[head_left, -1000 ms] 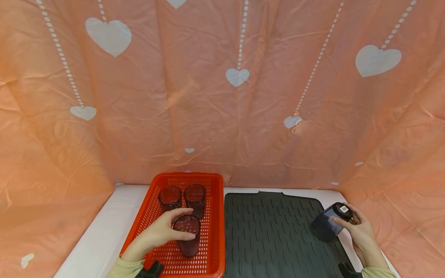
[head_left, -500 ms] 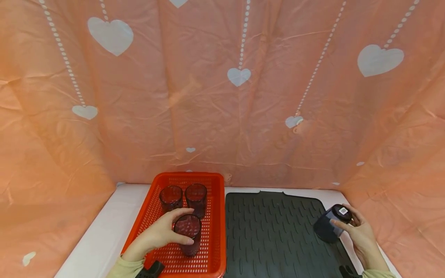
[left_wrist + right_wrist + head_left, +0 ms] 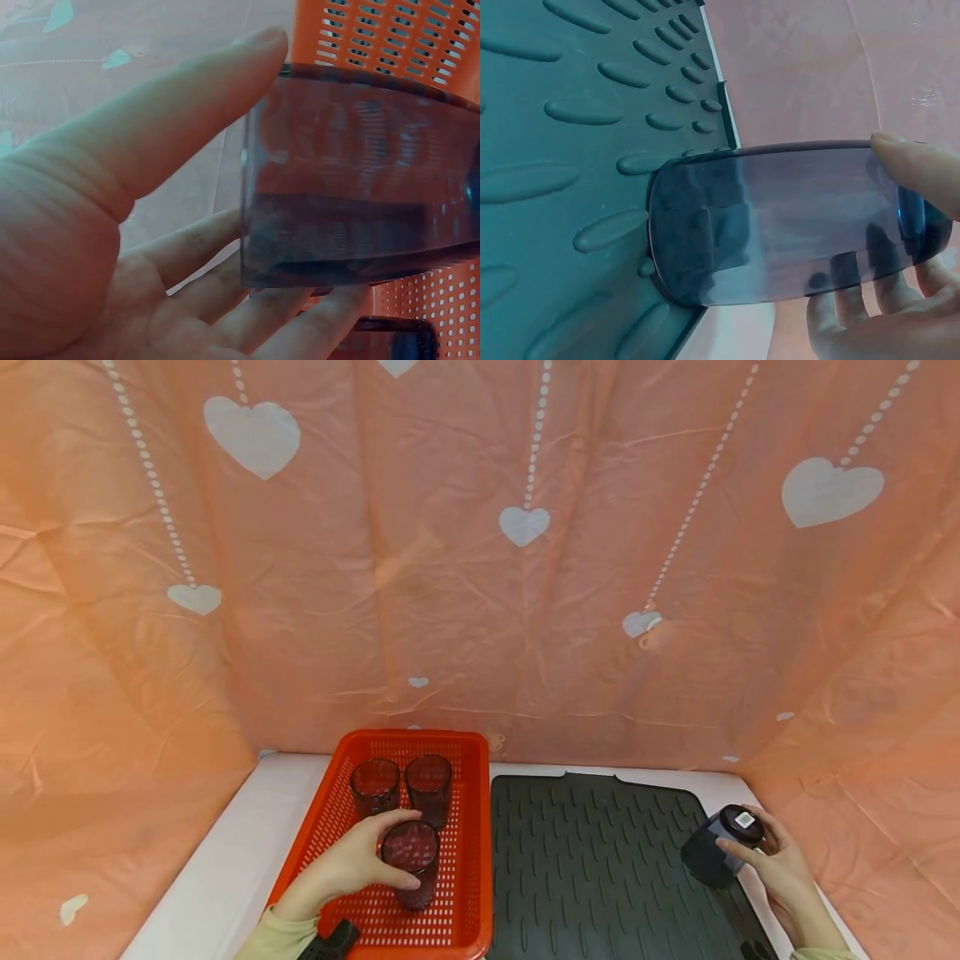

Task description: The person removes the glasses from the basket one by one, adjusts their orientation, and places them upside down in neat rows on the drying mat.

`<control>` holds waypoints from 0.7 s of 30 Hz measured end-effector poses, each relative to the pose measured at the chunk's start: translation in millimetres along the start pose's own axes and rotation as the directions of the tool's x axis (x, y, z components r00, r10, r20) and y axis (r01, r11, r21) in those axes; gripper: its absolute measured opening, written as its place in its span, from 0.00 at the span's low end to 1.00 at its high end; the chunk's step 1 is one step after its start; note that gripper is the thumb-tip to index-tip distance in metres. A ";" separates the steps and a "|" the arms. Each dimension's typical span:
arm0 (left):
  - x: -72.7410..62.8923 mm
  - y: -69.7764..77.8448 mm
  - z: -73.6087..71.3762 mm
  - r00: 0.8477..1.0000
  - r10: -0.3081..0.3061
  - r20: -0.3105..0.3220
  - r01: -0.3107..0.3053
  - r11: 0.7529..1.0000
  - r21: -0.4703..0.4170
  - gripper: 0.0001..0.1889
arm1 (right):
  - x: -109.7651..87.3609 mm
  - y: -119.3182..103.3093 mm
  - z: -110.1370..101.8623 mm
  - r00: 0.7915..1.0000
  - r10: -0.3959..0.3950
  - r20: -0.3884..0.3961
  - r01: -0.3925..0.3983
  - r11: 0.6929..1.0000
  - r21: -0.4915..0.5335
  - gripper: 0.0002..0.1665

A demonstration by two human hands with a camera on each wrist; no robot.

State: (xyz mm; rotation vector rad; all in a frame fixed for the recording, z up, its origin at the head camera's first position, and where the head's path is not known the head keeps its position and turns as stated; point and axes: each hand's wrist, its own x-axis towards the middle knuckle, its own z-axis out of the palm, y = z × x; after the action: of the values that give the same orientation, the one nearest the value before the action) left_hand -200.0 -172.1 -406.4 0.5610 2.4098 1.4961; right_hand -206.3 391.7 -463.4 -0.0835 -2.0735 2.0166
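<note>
My left hand (image 3: 352, 865) holds a purple-tinted drinking glass (image 3: 415, 892) near its rim in the basket, thumb on the near side and fingers on the far side. In the left wrist view the thumb tip lies at the rim of this glass (image 3: 352, 172), and the fingers pass along its other side. My right hand (image 3: 776, 857) grips a second dark tinted glass (image 3: 712, 853) near its base, which bears a small white label (image 3: 744, 819). This glass tilts mouth-down, its rim right at the black mat's right edge, as the right wrist view shows.
The red-orange perforated basket (image 3: 486, 860) stands left of the black ridged mat (image 3: 592, 860) on a white table (image 3: 217, 860). Two more tinted glasses, one at left (image 3: 374, 785) and one at right (image 3: 430, 785), stand upright at the basket's back. A peach heart-print sheet (image 3: 450, 610) encloses the back and sides.
The head view has shifted slightly. The right hand's glass has come down a little at the mat's edge. The left thumb has moved slightly down along the near side of its glass.
</note>
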 end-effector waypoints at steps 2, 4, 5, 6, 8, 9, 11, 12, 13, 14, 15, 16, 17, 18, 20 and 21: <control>0.2 0.1 0.3 1.000 0.000 -0.005 0.000 1.000 0.019 0.42 | -0.4 0.2 0.0 1.000 0.007 -0.004 -0.007 1.000 -0.016 0.37; 0.5 -0.4 0.6 1.000 0.007 -0.007 -0.007 1.000 0.031 0.43 | -0.9 -0.3 0.5 1.000 0.013 -0.011 -0.013 1.000 -0.025 0.38; 0.7 -1.0 0.7 1.000 0.010 -0.007 -0.010 0.999 0.032 0.43 | -1.3 -0.8 0.9 1.000 0.017 -0.013 -0.017 0.999 -0.028 0.38; 0.9 -1.6 0.8 1.000 0.015 -0.007 -0.015 0.999 0.034 0.43 | -1.6 -1.3 1.3 1.000 0.020 -0.015 -0.020 0.999 -0.027 0.38; 1.2 -3.4 1.1 1.000 0.023 -0.010 -0.023 0.999 0.039 0.44 | -2.1 -2.4 2.4 0.999 0.025 -0.019 -0.026 0.999 -0.029 0.38; 1.5 -4.4 1.3 1.000 0.027 -0.012 -0.027 0.999 0.039 0.44 | -2.1 -2.7 2.9 0.999 0.028 -0.021 -0.028 0.999 -0.029 0.38; 1.9 -6.0 1.7 0.999 0.031 -0.016 -0.031 0.999 0.034 0.44 | -2.2 -3.2 3.6 0.999 0.032 -0.027 -0.033 0.999 -0.031 0.38; 2.0 -6.6 1.9 0.999 0.033 -0.018 -0.033 0.999 0.029 0.44 | -2.6 -3.4 3.8 0.999 0.035 -0.031 -0.036 0.999 -0.036 0.38; 2.0 -7.1 2.1 0.999 0.035 -0.020 -0.035 0.999 0.028 0.44 | -2.9 -3.7 4.1 0.999 0.036 -0.034 -0.038 0.998 -0.043 0.38; 2.0 -7.6 2.2 0.999 0.037 -0.021 -0.036 0.999 0.023 0.44 | -3.1 -4.0 4.5 0.999 0.034 -0.038 -0.036 0.998 -0.052 0.38; 2.0 -7.9 2.3 0.999 0.040 -0.023 -0.039 0.999 0.018 0.44 | -3.2 -4.4 5.0 0.999 0.027 -0.043 -0.030 0.997 -0.070 0.38; 1.9 -8.3 2.4 0.999 0.043 -0.023 -0.043 0.999 0.015 0.44 | -3.5 -4.9 5.4 0.999 0.021 -0.045 -0.025 0.996 -0.087 0.38; 1.9 -8.6 2.5 0.999 0.046 -0.024 -0.046 0.999 0.013 0.44 | -3.6 -5.5 5.8 0.999 0.015 -0.047 -0.020 0.995 -0.101 0.38; 1.9 -9.0 2.6 0.998 0.050 -0.023 -0.050 0.999 0.010 0.44 | -3.8 -6.2 6.3 0.999 0.009 -0.048 -0.014 0.993 -0.114 0.38; 2.0 -9.6 2.7 0.998 0.055 -0.023 -0.055 0.998 0.008 0.44 | -3.9 -7.4 7.3 0.999 -0.005 -0.046 -0.001 0.991 -0.137 0.38; 2.0 -9.8 2.7 0.998 0.057 -0.022 -0.057 0.998 0.010 0.44 | -4.3 -8.1 7.5 0.999 -0.007 -0.041 0.002 0.990 -0.142 0.38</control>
State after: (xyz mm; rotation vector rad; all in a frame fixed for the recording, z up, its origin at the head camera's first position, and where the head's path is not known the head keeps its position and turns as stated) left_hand -202.6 -173.0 -416.5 0.6230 2.4381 1.5223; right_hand -202.7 383.0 -456.1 -0.1446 -2.1866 1.8467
